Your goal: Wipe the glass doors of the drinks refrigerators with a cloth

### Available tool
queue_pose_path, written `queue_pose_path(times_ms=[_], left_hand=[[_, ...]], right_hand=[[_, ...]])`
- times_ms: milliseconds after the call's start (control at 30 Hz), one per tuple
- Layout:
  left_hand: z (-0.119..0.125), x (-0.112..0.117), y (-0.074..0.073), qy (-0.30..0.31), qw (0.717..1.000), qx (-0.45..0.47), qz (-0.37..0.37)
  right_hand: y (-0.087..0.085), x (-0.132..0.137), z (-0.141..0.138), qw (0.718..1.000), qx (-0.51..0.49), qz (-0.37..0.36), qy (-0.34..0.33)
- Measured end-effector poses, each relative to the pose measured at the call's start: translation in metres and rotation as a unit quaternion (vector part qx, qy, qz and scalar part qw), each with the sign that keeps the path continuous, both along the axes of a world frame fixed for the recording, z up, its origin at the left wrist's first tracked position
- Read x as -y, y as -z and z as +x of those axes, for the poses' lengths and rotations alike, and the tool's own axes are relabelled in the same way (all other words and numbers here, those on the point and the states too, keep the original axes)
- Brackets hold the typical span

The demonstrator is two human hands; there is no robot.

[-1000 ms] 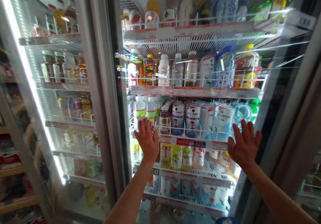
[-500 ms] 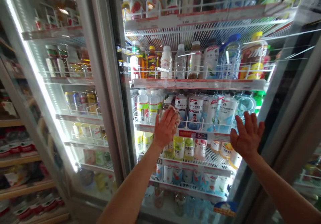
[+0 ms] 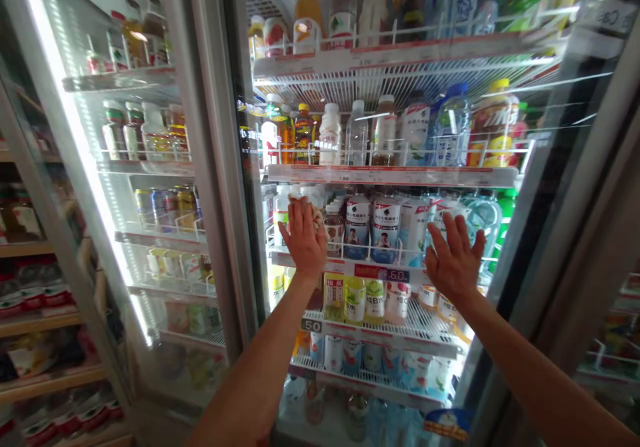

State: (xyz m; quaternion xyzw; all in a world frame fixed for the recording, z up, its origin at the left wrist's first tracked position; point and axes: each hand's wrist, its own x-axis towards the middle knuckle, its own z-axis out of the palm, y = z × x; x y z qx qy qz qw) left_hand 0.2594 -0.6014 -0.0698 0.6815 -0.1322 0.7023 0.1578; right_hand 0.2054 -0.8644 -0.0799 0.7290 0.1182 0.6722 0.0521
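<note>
One left hand (image 3: 306,247), fingers extended, is holding a pale cloth (image 3: 319,221) against the cooler door (image 3: 583,233), sitting farther left than moments ago; the right hand (image 3: 457,263), splayed and empty, is also showing farther left.

the bare left hand (image 3: 306,243) holds a crumpled beige cloth (image 3: 319,221) at the clear glass cooler door (image 3: 375,250) — the bare right hand (image 3: 457,257), splayed, fronts colourful plastic bottles (image 3: 385,230) on white wire shelves (image 3: 345,85).
</note>
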Motion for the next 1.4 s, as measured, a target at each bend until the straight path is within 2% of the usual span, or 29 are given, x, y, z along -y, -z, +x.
queue_pose_path(times_ms=[33, 67, 133, 167, 200, 267, 333, 367, 433, 500, 533, 567, 633, 700, 733, 800, 867, 900, 933, 1000, 1033, 1067, 1100, 1167, 1233, 1267, 1300, 1367, 1400], left_hand=[[-0.001, 0.005, 0.0, 0.008, 1.0, 0.005, 0.027], [-0.002, 0.01, 0.0, 0.022, 0.995, 0.017, 0.093], [-0.003, 0.015, -0.001, 0.052, 0.969, 0.039, 0.24], [-0.002, 0.013, -0.002, 0.057, 0.96, 0.042, 0.269], [-0.001, 0.008, -0.005, 0.052, 0.966, 0.039, 0.251], [0.003, -0.007, -0.011, 0.023, 0.993, 0.016, 0.114], [0.006, -0.018, -0.015, -0.005, 1.0, -0.008, -0.015], [0.006, -0.019, -0.015, -0.006, 1.0, -0.012, -0.027], [0.004, -0.014, -0.012, 0.024, 0.996, 0.001, 0.086], [0.003, -0.009, -0.008, 0.06, 0.967, 0.027, 0.247], [0.003, -0.009, -0.008, 0.067, 0.957, 0.033, 0.281], [0.004, -0.011, -0.009, 0.064, 0.961, 0.033, 0.266], [0.006, -0.02, -0.015, 0.033, 0.993, 0.021, 0.116], [0.008, -0.025, -0.021, 0.0, 1.0, 0.011, -0.024], [0.008, -0.024, -0.022, -0.006, 1.0, 0.012, -0.028], [0.006, -0.021, -0.022, 0.008, 0.993, 0.028, 0.112], [0.005, -0.019, -0.022, 0.024, 0.962, 0.047, 0.269], [0.007, -0.022, -0.023, 0.023, 0.958, 0.052, 0.282], [0.008, -0.025, -0.025, 0.013, 0.969, 0.054, 0.239], [0.012, -0.032, -0.029, -0.012, 0.997, 0.047, 0.052], [0.014, -0.033, -0.031, -0.017, 0.999, 0.041, -0.028], [0.014, -0.032, -0.032, -0.014, 0.997, 0.033, -0.066], [0.014, -0.029, -0.032, -0.001, 0.999, 0.026, -0.048], [0.012, -0.022, -0.033, 0.041, 0.993, 0.024, 0.11], [0.01, -0.017, -0.035, 0.068, 0.967, 0.033, 0.242], [0.01, -0.017, -0.037, 0.066, 0.968, 0.036, 0.24], [0.01, -0.017, -0.04, 0.055, 0.98, 0.033, 0.188], [0.01, -0.015, -0.044, 0.025, 0.999, 0.016, 0.028], [0.009, -0.011, -0.045, 0.019, 1.0, 0.008, -0.017]], right_hand=[[0.0, 0.001, 0.0, 1.0, 0.004, -0.001, -0.004], [0.001, 0.001, -0.001, 1.0, 0.005, -0.001, -0.008], [0.001, 0.001, -0.002, 1.0, 0.002, 0.003, -0.01], [0.0, 0.0, -0.002, 1.0, 0.002, 0.005, -0.011], [0.0, -0.001, -0.003, 1.0, 0.003, 0.006, -0.011], [-0.001, -0.002, -0.003, 1.0, 0.008, 0.003, -0.011], [-0.002, -0.003, -0.003, 1.0, 0.014, 0.0, -0.012], [-0.002, -0.003, -0.003, 1.0, 0.015, 0.0, -0.012], [-0.001, -0.001, -0.002, 1.0, 0.014, 0.002, -0.014], [0.0, 0.0, -0.001, 1.0, 0.011, 0.004, -0.015], [0.001, 0.0, -0.001, 1.0, 0.009, 0.004, -0.015], [0.001, 0.0, 0.0, 1.0, 0.008, 0.004, -0.015], [0.001, -0.002, -0.001, 1.0, 0.006, 0.003, -0.014], [0.0, -0.003, -0.003, 1.0, 0.004, 0.0, -0.015], [-0.002, -0.002, -0.004, 1.0, 0.002, -0.005, -0.017], [-0.006, 0.006, -0.007, 1.0, -0.007, -0.015, -0.02], [-0.012, 0.019, -0.01, 1.0, 0.01, -0.018, -0.009], [-0.014, 0.026, -0.01, 0.999, 0.026, -0.02, 0.001], [-0.016, 0.033, -0.01, 0.999, 0.041, -0.022, 0.011], [-0.017, 0.043, -0.01, 0.998, 0.048, -0.019, 0.028], [-0.017, 0.046, -0.01, 0.999, 0.039, -0.014, 0.03], [-0.016, 0.047, -0.01, 0.999, 0.028, -0.005, 0.031], [-0.016, 0.047, -0.01, 0.999, 0.025, 0.002, 0.03], [-0.015, 0.045, -0.01, 0.999, 0.033, 0.0, 0.025], [-0.015, 0.044, -0.011, 0.999, 0.042, -0.007, 0.022], [-0.015, 0.043, -0.011, 0.999, 0.042, -0.006, 0.021], [-0.016, 0.043, -0.011, 0.999, 0.04, -0.004, 0.02], [-0.016, 0.043, -0.012, 0.999, 0.04, 0.001, 0.016], [-0.016, 0.043, -0.013, 0.999, 0.04, 0.002, 0.014]])
